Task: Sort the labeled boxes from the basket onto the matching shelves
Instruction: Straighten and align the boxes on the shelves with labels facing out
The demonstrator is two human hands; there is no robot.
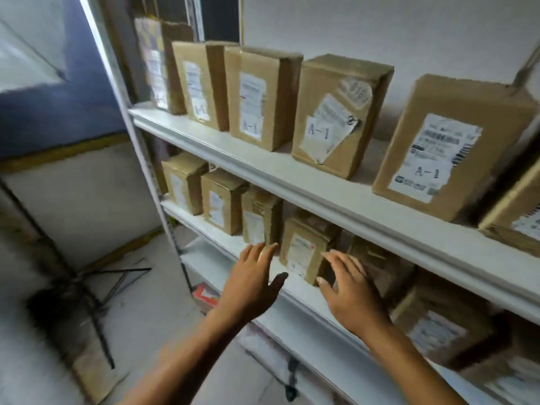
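A white shelf unit fills the right side. Its upper shelf carries several brown cardboard boxes labeled A-1. The shelf below holds several smaller brown boxes. One of them stands at the shelf's front edge between my hands; its label looks like A-2. My left hand is open just left of this box, fingers spread, not touching it. My right hand is open at the box's right side, fingertips close to its corner. No basket is in view.
A lower shelf holds more brown boxes. A black tripod stand stands on the floor at the left. A red-and-white item lies low by the shelf post. A blue and white wall panel is at the far left.
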